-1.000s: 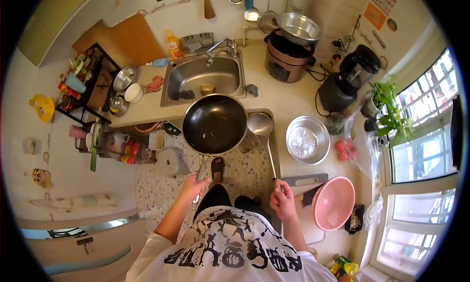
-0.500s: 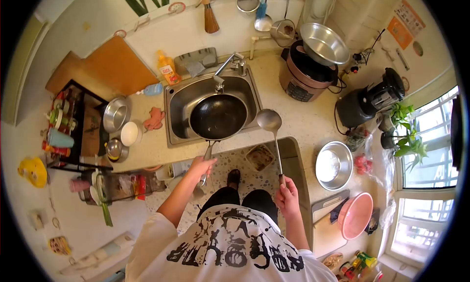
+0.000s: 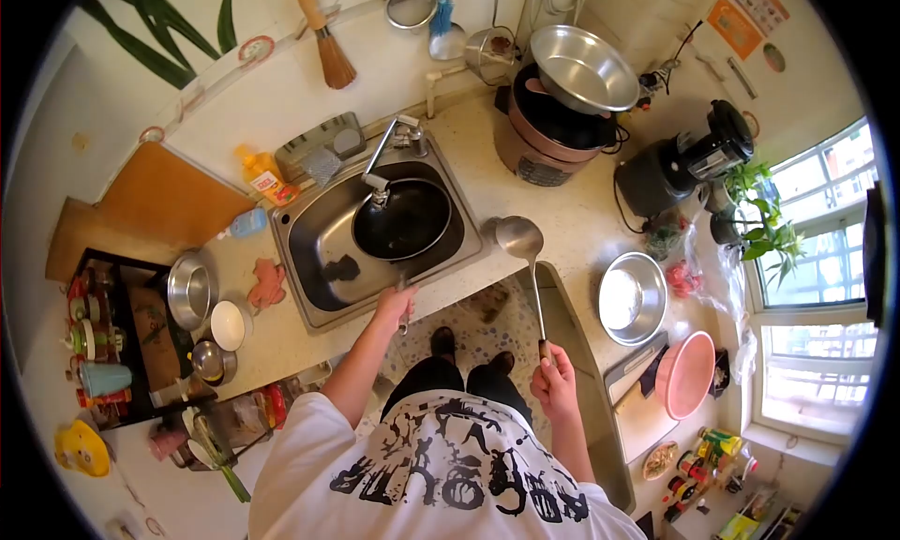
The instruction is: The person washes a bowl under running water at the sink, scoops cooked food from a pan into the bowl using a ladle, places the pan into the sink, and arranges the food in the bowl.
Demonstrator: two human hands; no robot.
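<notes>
My left hand [image 3: 396,304] is closed on the handle of a black wok [image 3: 401,219], which sits in the right part of the steel sink [image 3: 314,259], under the faucet [image 3: 379,170]. A dark cloth or scrubber [image 3: 341,268] lies in the sink to the left of the wok. My right hand [image 3: 555,379] grips the wooden end of a long metal ladle [image 3: 520,237]. The ladle's bowl is up, near the counter edge just right of the sink.
Right of the ladle stand a metal basin [image 3: 633,299], a pink basin [image 3: 685,376] and a cutting board [image 3: 647,418]. A rice cooker [image 3: 544,137] and a blender [image 3: 652,179] are behind. Left of the sink are a pink cloth [image 3: 267,284] and a white bowl [image 3: 230,325].
The wok has moved forward from above the floor and counter edge into the sink, with my left hand on its handle. The view has shifted closer to the sink. The ladle is still in my right hand.
</notes>
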